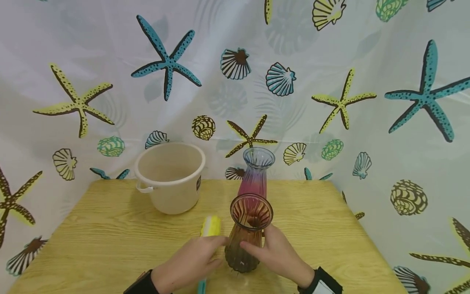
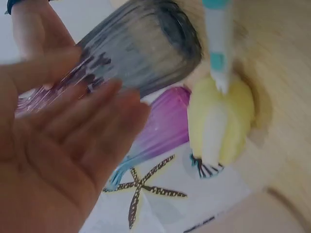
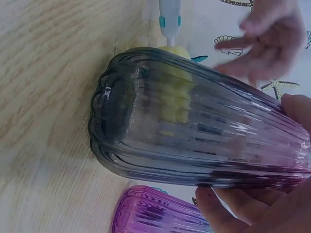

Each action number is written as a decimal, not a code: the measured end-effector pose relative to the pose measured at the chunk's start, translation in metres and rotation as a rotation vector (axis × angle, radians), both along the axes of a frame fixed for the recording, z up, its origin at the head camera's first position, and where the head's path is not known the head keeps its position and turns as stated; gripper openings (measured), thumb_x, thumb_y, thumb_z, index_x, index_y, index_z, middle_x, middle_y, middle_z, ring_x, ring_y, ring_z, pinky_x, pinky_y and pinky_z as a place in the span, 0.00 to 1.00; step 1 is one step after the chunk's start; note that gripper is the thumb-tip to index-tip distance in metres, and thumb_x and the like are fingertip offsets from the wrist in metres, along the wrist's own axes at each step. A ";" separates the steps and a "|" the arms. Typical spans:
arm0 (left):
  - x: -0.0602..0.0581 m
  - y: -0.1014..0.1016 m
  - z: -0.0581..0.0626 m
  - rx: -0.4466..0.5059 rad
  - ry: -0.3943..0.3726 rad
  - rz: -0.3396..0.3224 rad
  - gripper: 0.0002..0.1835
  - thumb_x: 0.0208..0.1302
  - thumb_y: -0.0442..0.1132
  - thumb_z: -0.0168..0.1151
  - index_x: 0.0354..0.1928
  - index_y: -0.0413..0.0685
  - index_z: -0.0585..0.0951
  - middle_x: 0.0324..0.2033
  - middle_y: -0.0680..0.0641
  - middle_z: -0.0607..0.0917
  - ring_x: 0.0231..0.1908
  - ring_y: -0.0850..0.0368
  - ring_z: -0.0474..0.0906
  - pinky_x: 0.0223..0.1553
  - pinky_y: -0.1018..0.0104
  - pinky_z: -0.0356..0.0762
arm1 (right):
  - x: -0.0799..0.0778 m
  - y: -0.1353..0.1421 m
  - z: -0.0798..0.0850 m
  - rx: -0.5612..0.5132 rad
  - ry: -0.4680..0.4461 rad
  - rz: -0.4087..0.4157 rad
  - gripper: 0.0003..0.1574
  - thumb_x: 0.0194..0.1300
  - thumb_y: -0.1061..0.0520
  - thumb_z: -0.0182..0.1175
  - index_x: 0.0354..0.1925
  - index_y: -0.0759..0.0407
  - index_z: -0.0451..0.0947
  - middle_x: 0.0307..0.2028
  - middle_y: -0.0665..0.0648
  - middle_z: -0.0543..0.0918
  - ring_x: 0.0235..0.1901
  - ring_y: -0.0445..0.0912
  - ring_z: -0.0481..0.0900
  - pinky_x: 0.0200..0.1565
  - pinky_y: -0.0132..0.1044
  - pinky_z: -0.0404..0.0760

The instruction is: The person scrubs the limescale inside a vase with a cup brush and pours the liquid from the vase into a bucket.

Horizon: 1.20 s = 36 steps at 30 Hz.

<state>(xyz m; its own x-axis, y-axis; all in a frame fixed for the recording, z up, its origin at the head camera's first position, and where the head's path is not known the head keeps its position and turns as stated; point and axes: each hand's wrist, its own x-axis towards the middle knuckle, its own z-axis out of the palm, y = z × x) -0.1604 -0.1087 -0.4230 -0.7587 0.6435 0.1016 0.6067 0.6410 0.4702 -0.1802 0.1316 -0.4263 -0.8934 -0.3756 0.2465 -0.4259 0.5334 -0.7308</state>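
Observation:
My right hand (image 1: 282, 257) grips a ribbed glass vase (image 1: 240, 255), smoky grey at the base and reddish purple toward its flared rim, thumb on one side and fingers on the other. In the right wrist view its thick scalloped base (image 3: 109, 116) tilts toward the tabletop. Left of it, my left hand (image 1: 191, 259) has its fingers extended and slightly spread, the palm showing in the left wrist view, holding nothing. Behind stands a second vase (image 1: 253, 181), pink below and blue at the rim. A sponge brush with a yellow and white head (image 2: 218, 121) lies beside the left hand.
A cream bucket (image 1: 176, 198) with a side handle stands at the back left of the wood-grain table (image 1: 110, 228). A white sheet (image 1: 205, 28) printed with starfish and shells hangs behind and along both sides of the table.

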 end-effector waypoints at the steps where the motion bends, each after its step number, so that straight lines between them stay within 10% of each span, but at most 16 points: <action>1: 0.003 -0.005 -0.001 -0.035 0.009 -0.045 0.22 0.59 0.39 0.67 0.56 0.52 0.76 0.48 0.53 0.83 0.43 0.65 0.76 0.38 0.65 0.80 | 0.000 0.000 0.000 0.004 -0.001 -0.001 0.44 0.56 0.37 0.66 0.65 0.47 0.61 0.58 0.47 0.73 0.54 0.39 0.69 0.52 0.51 0.74; 5: 0.015 -0.021 -0.007 -0.110 0.036 -0.237 0.16 0.56 0.37 0.69 0.48 0.53 0.82 0.41 0.56 0.84 0.38 0.70 0.75 0.33 0.73 0.78 | 0.000 -0.001 -0.002 0.035 0.012 -0.023 0.44 0.55 0.35 0.65 0.65 0.45 0.62 0.56 0.47 0.75 0.52 0.38 0.70 0.50 0.50 0.75; 11: 0.023 -0.025 -0.029 -0.155 0.299 -0.462 0.09 0.63 0.49 0.60 0.33 0.56 0.86 0.33 0.60 0.83 0.35 0.73 0.72 0.26 0.82 0.71 | 0.001 0.001 -0.002 0.046 0.038 -0.043 0.42 0.55 0.34 0.65 0.63 0.43 0.64 0.55 0.46 0.76 0.52 0.38 0.71 0.49 0.50 0.75; 24: 0.027 -0.023 -0.066 -0.289 0.530 -0.468 0.03 0.58 0.46 0.64 0.27 0.63 0.81 0.24 0.66 0.75 0.25 0.76 0.63 0.19 0.82 0.56 | 0.002 0.000 -0.004 0.061 0.022 -0.049 0.45 0.55 0.33 0.64 0.66 0.43 0.59 0.57 0.49 0.75 0.52 0.38 0.71 0.49 0.49 0.76; 36: 0.026 -0.019 -0.053 -0.078 0.729 -0.481 0.05 0.66 0.46 0.57 0.34 0.58 0.81 0.33 0.60 0.81 0.37 0.69 0.73 0.34 0.77 0.75 | 0.002 0.001 -0.007 0.034 0.029 -0.041 0.45 0.56 0.34 0.64 0.66 0.41 0.58 0.58 0.47 0.73 0.52 0.37 0.70 0.49 0.49 0.76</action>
